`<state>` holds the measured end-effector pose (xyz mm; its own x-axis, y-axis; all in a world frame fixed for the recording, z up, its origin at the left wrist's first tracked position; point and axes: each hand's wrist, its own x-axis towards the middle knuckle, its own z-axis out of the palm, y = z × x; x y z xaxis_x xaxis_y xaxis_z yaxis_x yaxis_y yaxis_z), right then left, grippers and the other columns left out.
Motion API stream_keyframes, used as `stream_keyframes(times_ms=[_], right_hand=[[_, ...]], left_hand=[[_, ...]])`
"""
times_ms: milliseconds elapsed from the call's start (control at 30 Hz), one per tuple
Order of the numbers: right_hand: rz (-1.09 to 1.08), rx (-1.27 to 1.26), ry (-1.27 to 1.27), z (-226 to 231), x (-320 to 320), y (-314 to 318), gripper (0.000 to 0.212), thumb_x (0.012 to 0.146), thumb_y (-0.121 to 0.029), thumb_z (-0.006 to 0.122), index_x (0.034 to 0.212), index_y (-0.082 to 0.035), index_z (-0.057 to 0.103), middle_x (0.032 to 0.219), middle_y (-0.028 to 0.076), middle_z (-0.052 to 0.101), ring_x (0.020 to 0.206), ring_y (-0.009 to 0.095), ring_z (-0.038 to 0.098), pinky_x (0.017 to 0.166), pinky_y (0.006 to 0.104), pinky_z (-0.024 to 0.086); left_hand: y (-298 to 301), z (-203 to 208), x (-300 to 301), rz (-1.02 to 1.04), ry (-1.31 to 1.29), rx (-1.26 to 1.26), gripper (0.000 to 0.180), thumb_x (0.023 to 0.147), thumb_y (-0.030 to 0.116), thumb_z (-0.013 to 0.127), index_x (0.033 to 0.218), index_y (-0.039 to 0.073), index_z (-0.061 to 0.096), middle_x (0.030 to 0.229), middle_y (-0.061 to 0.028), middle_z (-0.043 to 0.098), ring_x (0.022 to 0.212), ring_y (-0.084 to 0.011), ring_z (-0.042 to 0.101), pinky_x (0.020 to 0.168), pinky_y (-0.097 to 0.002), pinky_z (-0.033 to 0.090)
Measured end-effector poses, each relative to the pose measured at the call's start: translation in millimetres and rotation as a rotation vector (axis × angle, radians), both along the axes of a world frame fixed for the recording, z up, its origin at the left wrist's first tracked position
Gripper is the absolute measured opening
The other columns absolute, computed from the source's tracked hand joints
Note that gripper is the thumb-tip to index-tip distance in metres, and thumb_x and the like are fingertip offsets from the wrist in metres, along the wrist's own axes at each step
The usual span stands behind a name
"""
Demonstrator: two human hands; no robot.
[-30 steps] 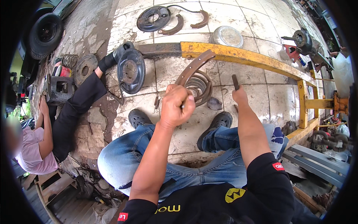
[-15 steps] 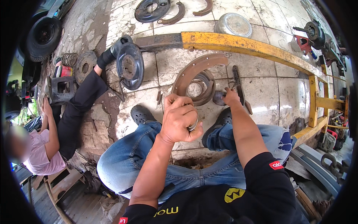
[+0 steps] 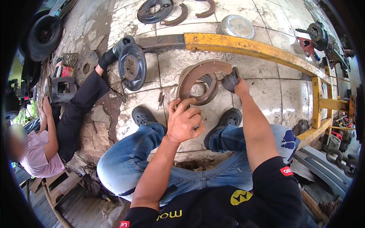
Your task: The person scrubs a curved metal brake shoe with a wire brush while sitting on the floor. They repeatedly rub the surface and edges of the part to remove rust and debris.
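Right hand moved farther over tiled floor, grasping one dark piece, left hand one brake shoe, two far shoes beyond.

- brake shoe over coil spring, mid-floor
- left hand at shoe's near end
- right hand just right of shoe's other tip; lump between hand and spring
- beam crosses beyond both hands; pot behind it
- backing plate, two loose shoes: behind beam too, left of pot
- second plate: left of spring, near side of beam, beside co-worker's foot
- tyre: upper left, beyond co-worker's foot
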<state>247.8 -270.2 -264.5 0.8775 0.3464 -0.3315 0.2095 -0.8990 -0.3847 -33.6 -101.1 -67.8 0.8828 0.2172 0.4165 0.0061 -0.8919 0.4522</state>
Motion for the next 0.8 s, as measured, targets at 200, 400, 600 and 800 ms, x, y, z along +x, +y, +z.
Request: stream_keyframes(times_ms=[200, 400, 600, 800], right_hand=[[-0.039, 0.236, -0.045, 100.4, 55.7, 12.0, 0.039, 0.079, -0.009, 0.052, 0.114, -0.001, 0.068, 0.112, 0.025, 0.066, 0.108, 0.04, 0.063, 0.094, 0.0423, 0.047], [-0.16, 0.443, 0.307, 205.9, 33.1, 17.1, 0.037, 0.085, -0.012, 0.054, 0.121, -0.006, 0.058, 0.089, 0.012, 0.061, 0.071, 0.015, 0.056, 0.051, 0.0293, 0.046], [-0.227, 0.794, 0.317, 218.9, -37.1, 31.1, 0.025, 0.087, 0.0, 0.052, 0.112, -0.004, 0.05, 0.088, 0.013, 0.061, 0.066, 0.016, 0.055, 0.05, 0.0284, 0.044], [-0.047, 0.881, 0.367, 177.0, -51.7, 39.3, 0.021, 0.09, -0.001, 0.059, 0.109, -0.004, 0.052, 0.088, 0.01, 0.063, 0.079, 0.017, 0.059, 0.065, 0.0307, 0.047]], left_hand=[[-1.9, -11.6, -9.5, 0.134, 0.128, -0.024, 0.012, 0.062, 0.021, 0.073, 0.063, 0.013, 0.063, 0.142, -0.0049, 0.049, 0.139, -0.0325, 0.034, 0.109, -0.0548, 0.026], [0.2, -21.4, -13.8, 0.135, 0.094, -0.154, 0.015, 0.064, 0.009, 0.075, 0.069, 0.007, 0.062, 0.155, -0.02, 0.024, 0.144, -0.0484, 0.017, 0.114, -0.0574, 0.025], [-2.6, -27.2, -16.4, 0.185, 0.005, -0.407, 0.051, 0.071, 0.008, 0.077, 0.111, 0.01, 0.045, 0.152, -0.0317, 0.014, 0.144, -0.0474, 0.015, 0.112, -0.0488, 0.033], [-4.9, -26.4, 2.6, 0.44, -0.151, -1.531, 0.053, 0.095, 0.022, 0.064, 0.127, 0.012, 0.023, 0.128, -0.0209, 0.045, 0.104, -0.0246, 0.06, 0.076, -0.0393, 0.053]])
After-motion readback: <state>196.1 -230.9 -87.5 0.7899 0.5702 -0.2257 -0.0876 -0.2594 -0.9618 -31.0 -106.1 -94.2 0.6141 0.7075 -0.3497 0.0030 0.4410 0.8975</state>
